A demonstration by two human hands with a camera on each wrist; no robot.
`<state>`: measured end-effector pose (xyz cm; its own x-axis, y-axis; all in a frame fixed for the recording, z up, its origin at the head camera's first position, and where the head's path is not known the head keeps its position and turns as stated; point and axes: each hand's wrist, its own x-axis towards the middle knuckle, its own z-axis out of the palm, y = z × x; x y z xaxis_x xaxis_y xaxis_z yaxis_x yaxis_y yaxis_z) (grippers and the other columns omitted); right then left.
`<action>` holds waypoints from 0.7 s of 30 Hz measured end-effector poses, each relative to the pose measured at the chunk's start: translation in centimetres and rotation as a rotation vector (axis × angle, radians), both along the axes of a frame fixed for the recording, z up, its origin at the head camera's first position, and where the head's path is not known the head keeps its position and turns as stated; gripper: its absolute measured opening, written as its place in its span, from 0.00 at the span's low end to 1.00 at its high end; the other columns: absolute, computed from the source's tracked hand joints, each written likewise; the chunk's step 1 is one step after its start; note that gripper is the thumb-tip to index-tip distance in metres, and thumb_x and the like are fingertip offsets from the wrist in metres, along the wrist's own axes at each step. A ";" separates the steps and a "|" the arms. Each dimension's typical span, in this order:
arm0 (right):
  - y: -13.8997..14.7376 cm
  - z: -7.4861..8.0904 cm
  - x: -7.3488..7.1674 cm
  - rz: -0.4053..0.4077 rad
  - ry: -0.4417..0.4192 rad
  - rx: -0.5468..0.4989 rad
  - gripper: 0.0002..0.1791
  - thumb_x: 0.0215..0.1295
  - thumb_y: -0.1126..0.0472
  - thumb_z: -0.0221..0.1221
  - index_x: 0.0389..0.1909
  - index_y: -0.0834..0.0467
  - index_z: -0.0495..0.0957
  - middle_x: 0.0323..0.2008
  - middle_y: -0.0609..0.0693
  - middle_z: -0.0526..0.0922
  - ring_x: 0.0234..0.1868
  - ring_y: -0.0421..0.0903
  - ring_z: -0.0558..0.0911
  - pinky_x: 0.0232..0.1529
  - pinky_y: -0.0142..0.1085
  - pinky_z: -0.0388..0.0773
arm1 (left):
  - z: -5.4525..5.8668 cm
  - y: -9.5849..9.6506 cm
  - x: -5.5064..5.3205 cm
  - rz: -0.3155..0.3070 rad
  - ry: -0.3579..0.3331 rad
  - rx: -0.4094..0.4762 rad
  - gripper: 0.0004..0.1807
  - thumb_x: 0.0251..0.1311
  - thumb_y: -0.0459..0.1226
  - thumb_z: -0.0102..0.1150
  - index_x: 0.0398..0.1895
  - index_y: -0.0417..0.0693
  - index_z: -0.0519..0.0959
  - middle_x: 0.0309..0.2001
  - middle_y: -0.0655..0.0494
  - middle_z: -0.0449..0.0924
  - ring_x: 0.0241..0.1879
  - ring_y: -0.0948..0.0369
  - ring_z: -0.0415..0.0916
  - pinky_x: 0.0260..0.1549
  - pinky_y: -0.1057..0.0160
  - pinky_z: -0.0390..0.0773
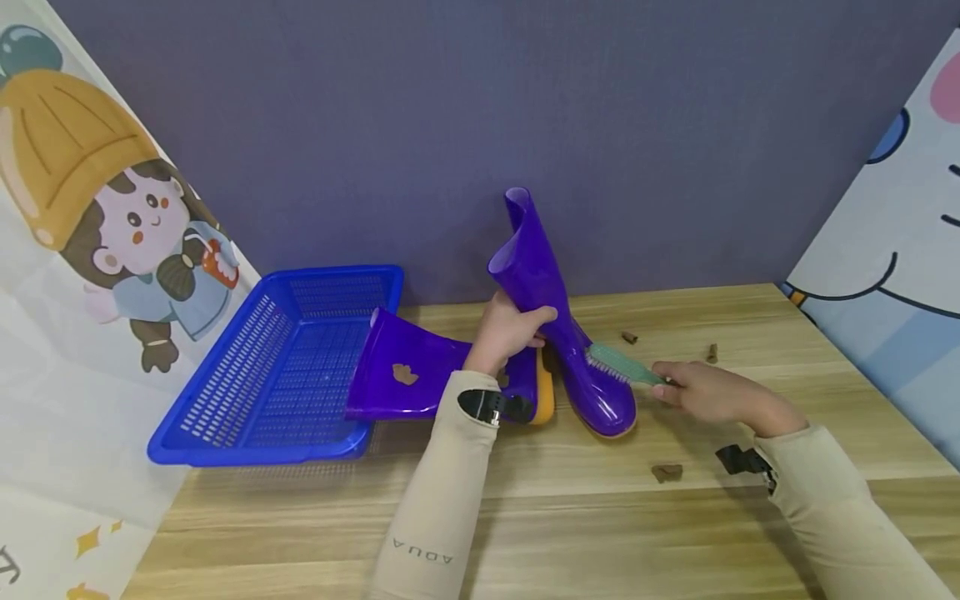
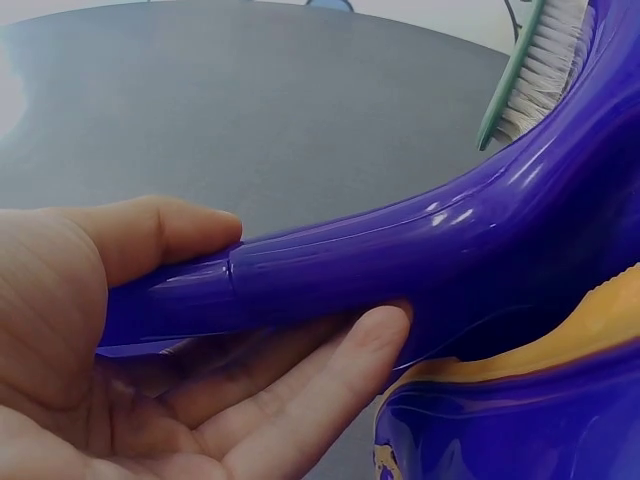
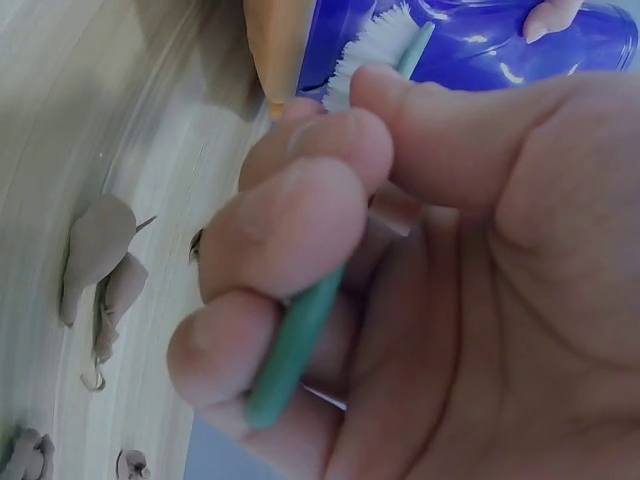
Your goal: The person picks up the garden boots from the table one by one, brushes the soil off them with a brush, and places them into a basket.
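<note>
At the table (image 1: 562,521), right fingers (image 3: 285,225) grip 1 brush (image 1: 621,363) (touching a boot (image 1: 536,279)).

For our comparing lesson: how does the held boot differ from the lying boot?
The held boot is tilted, gripped by the left hand; the lying boot is roughly level. The green brush touches the held boot, not the lying boot. A brown patch marks the lying boot's shaft; none shows on the held boot's. Both are glossy purple.
</note>
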<state>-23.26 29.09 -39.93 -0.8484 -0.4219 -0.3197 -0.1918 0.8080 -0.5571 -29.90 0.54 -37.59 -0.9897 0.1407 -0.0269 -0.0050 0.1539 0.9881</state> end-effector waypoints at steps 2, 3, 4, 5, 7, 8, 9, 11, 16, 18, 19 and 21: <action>0.1 0.0 -0.1 -0.006 0.002 0.006 0.13 0.81 0.58 0.48 0.33 0.57 0.65 0.20 0.45 0.64 0.20 0.40 0.62 0.25 0.33 0.62 | 0.0 0.0 0.0 -0.002 0.000 -0.006 0.27 0.59 0.34 0.69 0.59 0.37 0.71 0.48 0.36 0.84 0.39 0.39 0.88 0.32 0.57 0.89; 0.1 0.0 -0.1 -0.011 0.001 0.008 0.13 0.81 0.58 0.48 0.33 0.57 0.65 0.20 0.45 0.64 0.20 0.40 0.62 0.25 0.34 0.63 | 0.0 0.0 0.0 -0.005 0.000 -0.008 0.27 0.59 0.35 0.69 0.59 0.37 0.71 0.48 0.36 0.84 0.39 0.38 0.87 0.32 0.57 0.89; 0.1 0.0 -0.1 -0.016 -0.001 0.013 0.13 0.81 0.58 0.47 0.33 0.58 0.65 0.20 0.46 0.65 0.20 0.41 0.62 0.25 0.34 0.63 | 0.0 0.0 0.0 -0.006 0.000 -0.008 0.27 0.59 0.35 0.69 0.59 0.37 0.71 0.48 0.36 0.84 0.40 0.37 0.87 0.32 0.57 0.89; 0.1 0.0 -0.1 -0.015 0.003 0.018 0.12 0.81 0.58 0.47 0.34 0.58 0.66 0.21 0.46 0.65 0.21 0.41 0.63 0.27 0.35 0.64 | 0.0 0.0 0.1 -0.006 0.001 -0.009 0.27 0.59 0.35 0.69 0.59 0.37 0.71 0.47 0.36 0.84 0.41 0.37 0.87 0.33 0.57 0.89; 0.1 -0.1 -0.1 -0.015 0.030 0.043 0.12 0.81 0.58 0.47 0.38 0.61 0.70 0.25 0.51 0.71 0.24 0.46 0.70 0.30 0.38 0.70 | 0.1 0.1 0.1 -0.005 0.004 -0.007 0.27 0.59 0.35 0.70 0.59 0.38 0.72 0.47 0.36 0.85 0.40 0.36 0.87 0.33 0.56 0.89; 0.1 -0.1 -0.1 -0.017 0.045 0.062 0.12 0.81 0.58 0.47 0.39 0.62 0.71 0.26 0.51 0.71 0.26 0.47 0.71 0.32 0.39 0.71 | 0.1 0.1 0.1 -0.005 0.005 -0.003 0.27 0.59 0.35 0.70 0.59 0.38 0.72 0.47 0.37 0.85 0.40 0.37 0.87 0.34 0.55 0.89; 0.1 -0.1 -0.1 -0.020 0.060 0.080 0.12 0.81 0.58 0.47 0.40 0.62 0.71 0.26 0.51 0.71 0.27 0.48 0.71 0.34 0.40 0.71 | 0.1 0.1 0.0 -0.004 0.006 -0.002 0.27 0.59 0.35 0.70 0.59 0.38 0.72 0.46 0.37 0.85 0.40 0.37 0.87 0.34 0.54 0.89; 0.2 -0.2 -0.2 -0.024 0.090 0.109 0.12 0.81 0.58 0.46 0.42 0.62 0.72 0.27 0.51 0.71 0.28 0.48 0.71 0.36 0.42 0.70 | 0.1 0.0 0.0 -0.003 0.009 -0.008 0.27 0.58 0.35 0.71 0.59 0.40 0.72 0.46 0.38 0.85 0.38 0.39 0.88 0.34 0.54 0.89; 0.4 0.1 -0.2 -0.042 0.142 0.146 0.15 0.81 0.56 0.47 0.49 0.64 0.75 0.30 0.53 0.76 0.33 0.51 0.77 0.36 0.44 0.74 | 0.1 -0.1 0.0 0.001 0.006 -0.013 0.28 0.57 0.38 0.74 0.58 0.41 0.74 0.45 0.41 0.86 0.39 0.40 0.87 0.35 0.54 0.89; 0.4 0.5 0.0 -0.045 0.171 0.124 0.14 0.81 0.56 0.46 0.49 0.63 0.75 0.29 0.53 0.77 0.31 0.49 0.77 0.34 0.42 0.75 | 0.2 -0.2 0.0 0.006 0.008 -0.011 0.28 0.56 0.40 0.75 0.57 0.41 0.76 0.45 0.42 0.86 0.39 0.41 0.87 0.37 0.53 0.89; 0.4 0.7 0.1 -0.039 0.186 0.097 0.13 0.82 0.57 0.46 0.44 0.61 0.74 0.25 0.50 0.72 0.26 0.45 0.73 0.30 0.39 0.71 | 0.3 -0.2 0.0 0.005 0.010 -0.010 0.28 0.55 0.42 0.76 0.57 0.41 0.76 0.46 0.42 0.86 0.39 0.42 0.88 0.38 0.52 0.89; 0.3 1.1 0.3 -0.026 0.201 0.029 0.12 0.82 0.57 0.46 0.36 0.57 0.70 0.22 0.45 0.64 0.21 0.39 0.62 0.25 0.34 0.62 | 0.4 -0.3 0.0 0.010 0.023 -0.016 0.29 0.55 0.45 0.76 0.56 0.42 0.77 0.47 0.44 0.86 0.38 0.47 0.88 0.39 0.50 0.89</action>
<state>-22.94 29.41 -38.87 -0.9069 -0.3919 -0.1546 -0.2755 0.8293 -0.4862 -29.93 0.26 -37.21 -0.9914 0.1310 -0.0059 0.0165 0.1693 0.9854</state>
